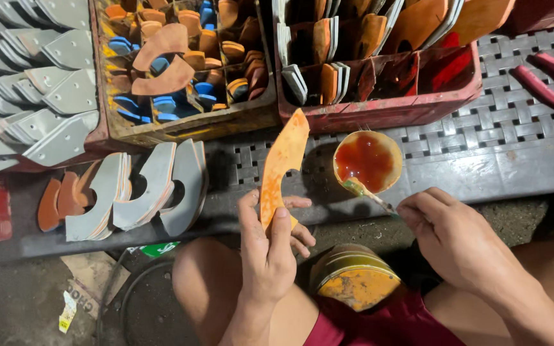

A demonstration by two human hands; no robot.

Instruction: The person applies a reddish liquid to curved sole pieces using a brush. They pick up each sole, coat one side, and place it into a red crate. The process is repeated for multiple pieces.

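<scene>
My left hand [269, 247] holds an orange curved flat piece [282, 163] upright by its lower end, its glue-streaked face turned to me. My right hand [453, 237] pinches the handle of a small brush [367, 194]. The brush tip rests in a round shallow bowl of red-orange glue [367, 160] on the grey plastic bench [482, 160]. Between my knees stands a yellow, glue-crusted tin [356, 282].
A row of grey and orange curved pieces [136, 189] leans on the bench at left. Behind stand a wooden crate of orange and blue pieces [181, 70], a red crate of similar pieces [379, 70], and stacked grey pieces [40, 83]. Red-handled pliers [553, 83] lie at far right.
</scene>
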